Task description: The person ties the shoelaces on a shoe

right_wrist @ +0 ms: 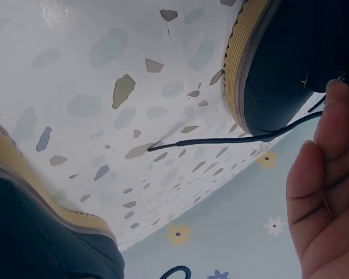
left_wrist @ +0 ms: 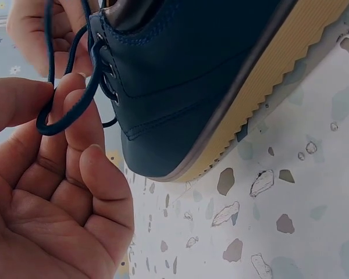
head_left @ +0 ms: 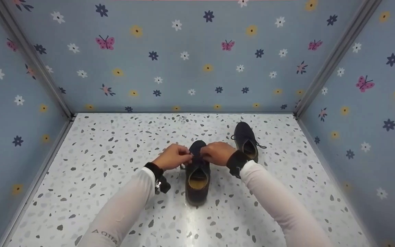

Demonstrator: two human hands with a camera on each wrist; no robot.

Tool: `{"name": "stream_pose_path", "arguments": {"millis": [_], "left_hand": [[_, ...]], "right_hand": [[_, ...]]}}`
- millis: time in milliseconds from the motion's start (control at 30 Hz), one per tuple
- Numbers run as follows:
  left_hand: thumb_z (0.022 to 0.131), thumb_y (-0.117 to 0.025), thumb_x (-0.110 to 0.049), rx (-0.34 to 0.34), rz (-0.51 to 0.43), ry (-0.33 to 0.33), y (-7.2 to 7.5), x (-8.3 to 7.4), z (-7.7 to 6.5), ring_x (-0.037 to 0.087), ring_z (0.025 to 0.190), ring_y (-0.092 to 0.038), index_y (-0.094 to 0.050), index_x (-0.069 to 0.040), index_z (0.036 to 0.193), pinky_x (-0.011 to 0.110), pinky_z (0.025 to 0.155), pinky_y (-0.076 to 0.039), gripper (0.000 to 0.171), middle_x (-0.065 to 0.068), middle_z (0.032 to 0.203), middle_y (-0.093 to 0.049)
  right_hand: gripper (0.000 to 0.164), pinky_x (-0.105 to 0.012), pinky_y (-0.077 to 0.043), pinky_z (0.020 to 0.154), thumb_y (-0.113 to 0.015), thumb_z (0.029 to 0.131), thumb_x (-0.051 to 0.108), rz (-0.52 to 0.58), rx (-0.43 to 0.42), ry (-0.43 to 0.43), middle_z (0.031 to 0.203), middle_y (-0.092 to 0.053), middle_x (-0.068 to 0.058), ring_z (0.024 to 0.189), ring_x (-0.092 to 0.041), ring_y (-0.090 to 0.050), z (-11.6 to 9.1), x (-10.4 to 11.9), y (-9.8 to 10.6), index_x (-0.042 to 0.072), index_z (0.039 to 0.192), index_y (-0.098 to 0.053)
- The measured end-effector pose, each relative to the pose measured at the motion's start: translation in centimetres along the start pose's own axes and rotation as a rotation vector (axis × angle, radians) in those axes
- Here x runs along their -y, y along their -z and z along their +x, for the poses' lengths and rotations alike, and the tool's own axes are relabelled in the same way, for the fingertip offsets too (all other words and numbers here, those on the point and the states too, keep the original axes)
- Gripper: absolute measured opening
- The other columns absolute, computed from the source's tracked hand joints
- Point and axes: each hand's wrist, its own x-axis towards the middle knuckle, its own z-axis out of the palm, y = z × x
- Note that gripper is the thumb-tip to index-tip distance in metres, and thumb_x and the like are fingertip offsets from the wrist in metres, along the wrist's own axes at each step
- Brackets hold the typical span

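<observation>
A dark blue lace-up shoe (head_left: 196, 198) with a ribbed yellowish sole stands on the floor, toe pointing away from me. Over its front part, my left hand (head_left: 172, 156) pinches a bent loop of dark blue shoelace (left_wrist: 75, 113) between thumb and fingers, beside the eyelets. Across from it, my right hand (head_left: 219, 153) holds the lace in curled fingers. From those fingers a loose lace end (right_wrist: 221, 140) trails out past the toe in the right wrist view. The left wrist view shows part of the right hand behind the lace.
A second dark shoe (head_left: 242, 132) stands to the right and farther off, its lace ends sticking out at both sides. Blue panels with flowers and butterflies (head_left: 183, 41) enclose the speckled white floor (head_left: 115, 137) at the back, left and right.
</observation>
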Motion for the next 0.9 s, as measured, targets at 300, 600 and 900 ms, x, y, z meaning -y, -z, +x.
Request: {"name": "stream_pose_path", "arguments": {"millis": [300, 600, 900], "left_hand": [[0.092, -0.064, -0.025, -0.041, -0.053, 0.006, -0.3, 0.3, -0.1, 0.043, 0.091, -0.068, -0.073, -0.011, 0.09, 0.023, 0.06, -0.048, 0.017, 0.018, 0.092, -0.073], [0.093, -0.064, -0.022, -0.162, -0.253, -0.035, -0.5, 0.4, 0.3, 0.048, 0.101, -0.064, -0.072, -0.003, 0.101, 0.023, 0.072, -0.053, 0.022, 0.023, 0.105, -0.071], [0.097, -0.059, -0.02, -0.111, -0.36, 0.019, 0.4, -0.6, -0.1, 0.042, 0.113, -0.062, -0.063, 0.01, 0.11, 0.042, 0.089, -0.055, 0.032, 0.025, 0.119, -0.067]], "right_hand": [[0.007, -0.032, -0.049, 0.06, -0.064, 0.087, 0.018, -0.056, -0.057, -0.029, 0.075, -0.063, 0.002, 0.064, -0.013, -0.057, -1.5, -1.0, 1.4, 0.018, 0.08, -0.063], [0.009, -0.032, -0.042, 0.055, -0.06, 0.084, 0.012, -0.055, -0.13, -0.065, 0.067, -0.055, 0.003, 0.059, -0.013, -0.048, -3.9, -3.0, 3.1, 0.016, 0.076, -0.059], [0.012, -0.03, -0.041, 0.056, -0.062, 0.079, 0.012, 0.037, -0.136, -0.177, 0.066, -0.054, 0.005, 0.06, -0.012, -0.048, -6.5, -4.8, 4.5, 0.018, 0.072, -0.055]]}}
